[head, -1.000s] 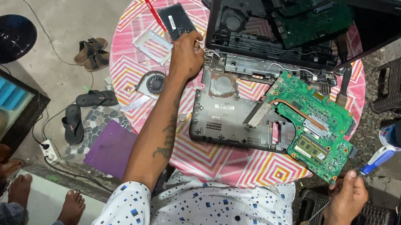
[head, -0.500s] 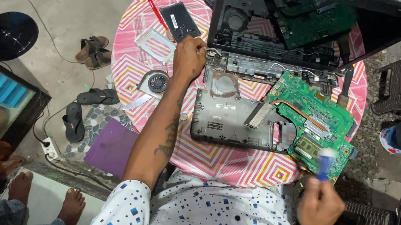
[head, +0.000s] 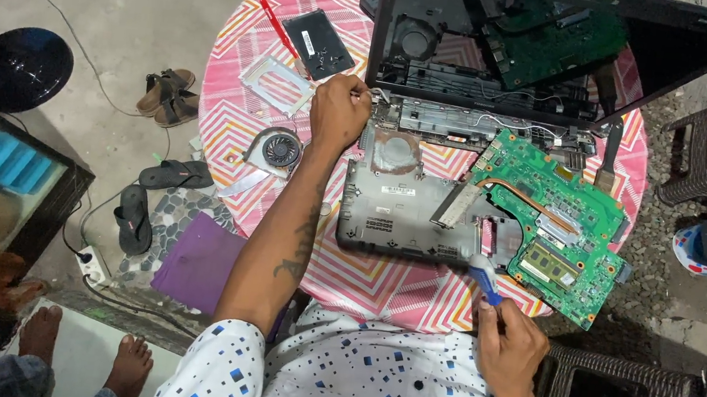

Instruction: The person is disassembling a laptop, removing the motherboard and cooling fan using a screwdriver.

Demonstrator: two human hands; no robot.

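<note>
View from above of a round bench [head: 378, 294] covered with a pink zigzag cloth, on which a dismantled laptop is spread out. The left hand [head: 339, 113] reaches to the bench's centre and its grip is pinched narrow on the upper left corner of the grey laptop base [head: 397, 208], near the hinge strip and loose thin wires, apparently to steady the shell while it is worked on. The right hand [head: 513, 343], at 5 o'clock from the base, holds a blue-handled tool [head: 481, 277] in a closed grip; its pale tip meets the lower right edge of the base, where the green circuit board [head: 550, 225] overlaps the shell. Whether the tip is a brush or a blade cannot be told. The board lies tilted across the base's right side with its copper heat pipe facing up, so that its parts stay reachable. At 12 o'clock the black lid [head: 567, 37] lies opened flat, a second green board inside it. Removed parts are set aside at 9 to 11 o'clock, clear of the working area: a round fan [head: 279, 149], a metal bracket [head: 273, 83], a flat black drive [head: 322, 42] and a red screwdriver [head: 280, 29]. Sandals [head: 165, 95] lie on the floor beyond the bench edge.
</note>
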